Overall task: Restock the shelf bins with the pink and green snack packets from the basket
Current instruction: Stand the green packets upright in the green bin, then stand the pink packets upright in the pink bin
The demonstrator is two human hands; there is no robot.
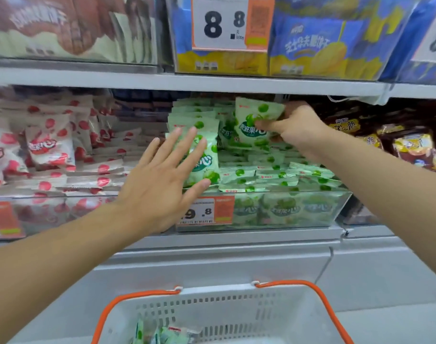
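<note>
Right hand (290, 125) pinches an upright green packet (255, 120) at the back of the green bin (311, 209); thumb in front, fingers behind. Left hand (162, 175), fingers straight and spread, lies flat against a front green packet (204, 157), apparently steadying the stack. To seat the held packet well, lower it upright into the rear row, face forward, while the flat palm keeps the front packets from toppling over the clear bin wall. Pink packets (48, 147) fill the bin just to the left. More green packets (162, 335) wait in the basket (236, 309) below.
</note>
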